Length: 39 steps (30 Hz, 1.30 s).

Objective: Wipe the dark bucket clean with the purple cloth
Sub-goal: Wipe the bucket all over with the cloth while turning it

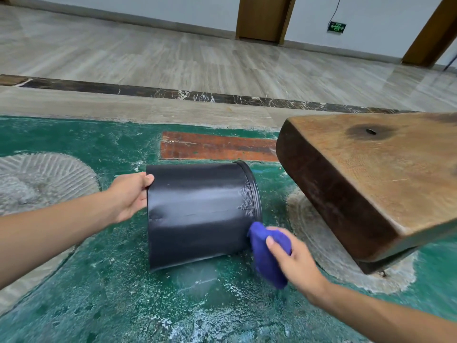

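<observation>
Two bare hands work the dark bucket (197, 214), which lies on its side on the green, white-flecked floor (111, 305), rim to the right. The right hand (294, 258) is clamped on the bunched purple cloth (265, 256), pressed at the rim. The left hand (131, 194) grips the base edge. Its inside is hidden. A thick wooden slab (376, 179) overhangs just right; open floor lies left.

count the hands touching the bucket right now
2. The left hand grips the bucket at its base end on the left. The right hand presses the purple cloth against it near the rim, so it touches through the cloth.
</observation>
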{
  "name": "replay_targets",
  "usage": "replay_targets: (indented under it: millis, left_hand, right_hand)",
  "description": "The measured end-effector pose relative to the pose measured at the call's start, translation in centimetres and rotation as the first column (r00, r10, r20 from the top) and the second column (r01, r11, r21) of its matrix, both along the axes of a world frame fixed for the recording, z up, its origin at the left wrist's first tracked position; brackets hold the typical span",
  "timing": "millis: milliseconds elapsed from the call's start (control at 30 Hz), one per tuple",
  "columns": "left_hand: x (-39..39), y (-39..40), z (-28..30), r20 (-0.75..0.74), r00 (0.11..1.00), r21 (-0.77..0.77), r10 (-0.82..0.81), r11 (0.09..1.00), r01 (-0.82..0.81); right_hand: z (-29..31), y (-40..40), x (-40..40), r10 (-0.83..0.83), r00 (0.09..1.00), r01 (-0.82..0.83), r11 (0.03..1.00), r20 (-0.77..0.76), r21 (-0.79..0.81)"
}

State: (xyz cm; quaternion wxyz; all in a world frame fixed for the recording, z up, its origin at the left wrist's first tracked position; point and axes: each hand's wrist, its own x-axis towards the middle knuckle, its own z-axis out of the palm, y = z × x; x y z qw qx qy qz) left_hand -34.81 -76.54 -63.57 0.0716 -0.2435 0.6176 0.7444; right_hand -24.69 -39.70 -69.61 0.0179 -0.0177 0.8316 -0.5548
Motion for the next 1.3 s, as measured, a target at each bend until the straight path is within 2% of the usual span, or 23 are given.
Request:
replay_targets:
  millis: [167, 233, 300, 400, 467, 533, 600, 667, 700, 800, 867, 1067, 1167, 1300]
  left_hand:
    - [-0.5, 0.3, 0.0, 0.001, 1.0, 0.013, 0.002, 1.0, -0.002]
    - [-0.6, 0.4, 0.2, 0.011, 1.0, 0.018, -0.01, 1.0, 0.009]
    - [-0.7, 0.6, 0.5, 0.035, 0.999, -0.012, -0.025, 1.0, 0.025]
    - [-0.7, 0.8, 1.3, 0.092, 0.993, -0.084, -0.067, 0.994, 0.075]
    - [-0.8, 0.7, 1.9, 0.136, 0.982, -0.122, -0.13, 0.982, 0.147]
    - [-0.9, 0.4, 2.6, 0.151, 0.968, -0.087, -0.202, 0.972, 0.216]
    - [-1.4, -0.1, 3.3, 0.082, 0.968, -0.002, -0.238, 0.971, 0.239]
    - [-1.9, -0.6, 4.0, 0.005, 0.974, 0.092, -0.228, 0.97, 0.226]
    - [-2.0, -0.6, 4.1, -0.008, 0.971, 0.092, -0.24, 0.966, 0.24]
    - [-1.0, -0.7, 3.5, 0.073, 0.921, -0.157, -0.382, 0.908, 0.389]
    - [-0.1, -0.3, 2.8, 0.113, 0.886, -0.228, -0.449, 0.857, 0.463]
    - [0.5, 1.1, 4.5, 0.035, 0.909, -0.443, -0.416, 0.809, 0.387]
    - [0.2, 0.9, 5.7, -0.005, 0.93, -0.435, -0.366, 0.839, 0.328]
    - [1.1, -0.4, 6.1, -0.05, 0.925, -0.372, -0.376, 0.867, 0.332]
  right_hand:
    - [5.1, -1.9, -6.3, -0.157, 0.936, 0.176, 0.984, -0.316, 0.032]
    - [6.6, -2.8, -8.6, -0.173, 0.919, 0.215, 0.973, -0.354, 0.084]
    - [7.1, -3.6, -10.5, -0.169, 0.951, 0.208, 0.969, -0.261, 0.132]
    - [5.9, -4.4, -11.5, -0.078, 0.996, 0.082, 0.981, -0.032, 0.176]
    - [4.7, -4.7, -11.2, -0.044, 0.999, 0.046, 0.976, -0.015, 0.214]
    - [4.0, -4.9, -11.1, -0.053, 0.997, 0.062, 0.978, -0.053, 0.198]
    - [3.7, -5.1, -11.3, -0.106, 0.992, 0.119, 0.972, -0.073, 0.204]
    - [3.7, -5.2, -11.9, -0.167, 0.985, 0.171, 0.969, -0.034, 0.181]
    - [3.7, -5.1, -12.2, -0.187, 0.982, 0.187, 0.969, -0.014, 0.161]
    - [3.7, -5.3, -13.0, -0.224, 0.974, 0.221, 0.967, 0.013, 0.124]
    - [3.9, -5.6, -13.5, -0.261, 0.965, 0.258, 0.961, 0.025, 0.098]
    - [4.7, -5.1, -14.3, -0.268, 0.958, 0.267, 0.963, 0.098, 0.028]
    - [5.1, -4.9, -14.5, -0.232, 0.965, 0.235, 0.972, 0.118, -0.007]
    - [5.7, -5.6, -14.5, -0.182, 0.961, 0.196, 0.98, 0.209, -0.045]
